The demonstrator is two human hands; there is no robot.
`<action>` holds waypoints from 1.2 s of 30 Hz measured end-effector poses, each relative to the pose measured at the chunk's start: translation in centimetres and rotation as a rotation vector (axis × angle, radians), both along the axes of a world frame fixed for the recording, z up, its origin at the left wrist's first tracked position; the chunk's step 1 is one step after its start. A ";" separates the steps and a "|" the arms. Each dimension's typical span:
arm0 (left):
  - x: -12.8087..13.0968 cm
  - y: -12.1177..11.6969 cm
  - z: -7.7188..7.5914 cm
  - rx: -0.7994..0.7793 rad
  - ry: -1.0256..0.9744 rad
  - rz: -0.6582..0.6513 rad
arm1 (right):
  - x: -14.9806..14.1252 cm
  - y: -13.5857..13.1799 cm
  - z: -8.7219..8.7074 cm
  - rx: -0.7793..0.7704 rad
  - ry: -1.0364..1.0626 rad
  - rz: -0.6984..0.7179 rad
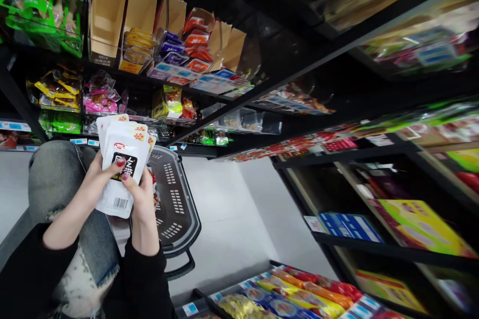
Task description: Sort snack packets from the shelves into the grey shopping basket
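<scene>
Several white snack pouches (130,152) are fanned into a stack between my two hands, over my bent knee. The front pouch has a black label, a red logo and a barcode at its lower end. My left hand (98,179) grips the stack along its left side, thumb on the front. From the right, my right hand (142,194) is closed on the same stack, its thumb pressed near the label. Just behind my right hand sits a dark shopping basket (183,194) on the floor, with some colourful packets partly hidden by my hand.
Shelving in front holds an empty cardboard box (108,10), purple packets (174,49), orange packets (197,42) and yellow-brown packets (60,84). Bagged snacks (299,289) lie on a low rack at the lower right. More shelves with a yellow box (422,224) stand at the right, blurred.
</scene>
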State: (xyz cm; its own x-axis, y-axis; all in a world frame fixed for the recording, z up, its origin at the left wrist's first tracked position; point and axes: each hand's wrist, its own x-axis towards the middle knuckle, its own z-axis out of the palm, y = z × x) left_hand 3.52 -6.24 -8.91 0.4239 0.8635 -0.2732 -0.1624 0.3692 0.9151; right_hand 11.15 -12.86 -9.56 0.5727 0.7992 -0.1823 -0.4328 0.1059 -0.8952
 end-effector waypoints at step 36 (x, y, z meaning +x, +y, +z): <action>-0.1 0.4 1.0 -0.354 -0.183 -0.028 | 5.1 -2.2 -0.1 0.304 0.322 -0.109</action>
State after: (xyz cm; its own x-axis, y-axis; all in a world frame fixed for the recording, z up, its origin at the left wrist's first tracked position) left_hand 3.46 -5.82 -7.96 0.5152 0.7168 -0.4698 -0.2965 0.6634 0.6870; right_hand 16.24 -15.04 -9.63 0.6091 0.7821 -0.1312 -0.6560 0.4039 -0.6376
